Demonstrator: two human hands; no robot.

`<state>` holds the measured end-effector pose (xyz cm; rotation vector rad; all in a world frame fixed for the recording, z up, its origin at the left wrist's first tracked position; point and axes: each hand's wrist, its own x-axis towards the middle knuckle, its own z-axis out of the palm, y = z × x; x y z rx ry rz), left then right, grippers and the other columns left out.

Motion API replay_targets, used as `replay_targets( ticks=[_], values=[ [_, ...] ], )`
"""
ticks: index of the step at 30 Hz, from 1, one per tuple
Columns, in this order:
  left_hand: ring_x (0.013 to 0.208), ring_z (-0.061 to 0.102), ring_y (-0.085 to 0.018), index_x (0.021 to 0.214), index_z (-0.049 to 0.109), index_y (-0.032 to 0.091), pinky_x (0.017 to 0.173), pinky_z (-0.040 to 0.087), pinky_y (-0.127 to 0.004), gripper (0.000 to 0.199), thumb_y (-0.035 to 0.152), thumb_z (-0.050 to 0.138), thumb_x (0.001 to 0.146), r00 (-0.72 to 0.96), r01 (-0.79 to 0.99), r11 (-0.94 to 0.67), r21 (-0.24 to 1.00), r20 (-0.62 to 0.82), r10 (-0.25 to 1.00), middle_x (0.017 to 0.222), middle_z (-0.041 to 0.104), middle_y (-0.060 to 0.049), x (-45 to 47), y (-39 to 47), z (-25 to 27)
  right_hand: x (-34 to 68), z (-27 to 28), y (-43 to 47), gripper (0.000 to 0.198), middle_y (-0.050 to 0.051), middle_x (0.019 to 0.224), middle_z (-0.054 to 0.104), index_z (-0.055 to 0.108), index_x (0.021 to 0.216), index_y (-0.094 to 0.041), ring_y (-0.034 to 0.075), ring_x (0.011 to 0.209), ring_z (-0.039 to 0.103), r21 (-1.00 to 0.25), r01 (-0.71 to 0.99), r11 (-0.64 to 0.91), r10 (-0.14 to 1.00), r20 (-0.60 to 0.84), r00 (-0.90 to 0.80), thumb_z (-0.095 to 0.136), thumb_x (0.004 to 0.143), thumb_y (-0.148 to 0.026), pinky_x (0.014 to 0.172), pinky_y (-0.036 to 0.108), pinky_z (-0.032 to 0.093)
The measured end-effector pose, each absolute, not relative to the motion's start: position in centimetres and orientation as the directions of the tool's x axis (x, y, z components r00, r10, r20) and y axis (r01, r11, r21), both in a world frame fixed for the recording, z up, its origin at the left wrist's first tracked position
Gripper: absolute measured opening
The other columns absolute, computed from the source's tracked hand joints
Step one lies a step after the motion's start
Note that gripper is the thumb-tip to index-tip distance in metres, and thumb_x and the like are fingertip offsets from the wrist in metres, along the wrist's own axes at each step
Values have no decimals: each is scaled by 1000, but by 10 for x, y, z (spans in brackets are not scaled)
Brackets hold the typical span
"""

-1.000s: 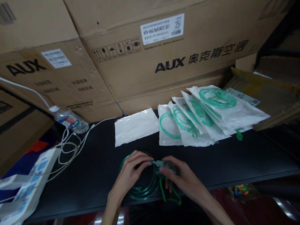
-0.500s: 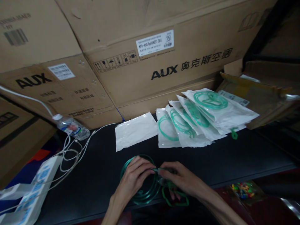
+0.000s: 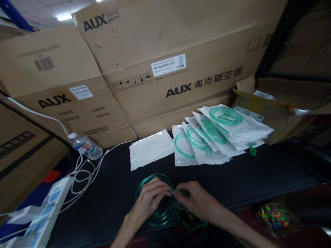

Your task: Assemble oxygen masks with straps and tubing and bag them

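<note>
My left hand [image 3: 151, 195] is closed, its thumb and fingertips pinching the end of a green plastic tube [image 3: 155, 222] whose coil lies around and under the hand. My right hand [image 3: 195, 199] grips a small clear connector of what looks like an oxygen mask, its fingertips meeting the tube end. Most of the mask is hidden behind the right fingers. A green strap [image 3: 195, 226] hangs below that hand. Beyond the hands lies a flat white pouch [image 3: 152, 148]. Beside it, several white-and-clear pouches with coiled green tubing [image 3: 224, 116] overlap in a row.
Large AUX cartons [image 3: 144, 103] stand along the back of the black tabletop [image 3: 103, 203]. To the left are a plastic bottle [image 3: 89, 148], white cables and a power strip [image 3: 51, 210]. An opened carton [image 3: 279, 113] stands at right; a bag of colourful small pieces [image 3: 275, 217] lies below the edge.
The camera view has tilted up, showing more of the cartons and a ceiling light. Both hands stay together at the tube end; the strap now sits lower and is more hidden.
</note>
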<state>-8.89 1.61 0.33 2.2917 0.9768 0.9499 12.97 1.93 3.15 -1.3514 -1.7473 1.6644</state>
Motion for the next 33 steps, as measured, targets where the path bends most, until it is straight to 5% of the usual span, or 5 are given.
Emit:
replay_targets(
  ticks=[8,14,20,25,33],
  values=[
    [82,67,-18,102,74,18,75,52,-28,17,11,59,99,480,448,-654,610,452,751,90,75,-6,-91,14,-1,123,35,29,29,-1,51,55,61,67,-18,11,39,47,-876,354,-327,720,-473,-508,52,90,-34,40,23,33],
    [81,67,-19,104,75,20,73,53,-28,23,11,54,100,489,461,-684,566,481,728,88,75,-7,-93,15,-4,110,30,9,7,10,91,69,66,79,-18,24,93,65,-912,369,-180,890,-311,-334,69,82,-24,68,26,45],
    [77,67,-18,103,74,21,69,53,-27,23,13,52,102,471,446,-747,493,580,665,85,75,-6,-93,19,-4,116,38,29,26,-1,59,61,65,67,-17,11,47,53,-894,274,-356,766,-447,-462,65,86,-34,46,23,37],
    [77,69,-18,102,76,22,71,57,-28,22,19,54,102,487,479,-758,442,585,649,86,77,-6,-92,17,1,122,35,37,31,-3,60,64,64,72,-16,8,43,54,-875,177,-450,693,-467,-548,61,95,-35,41,20,39],
    [125,66,-28,131,70,16,108,49,-37,46,42,48,100,-20,722,-120,682,194,981,131,73,-12,-52,55,31,127,-5,27,38,-8,57,59,63,85,-16,7,38,50,-946,46,-319,842,-306,-444,54,103,-48,37,20,36]
  ],
)
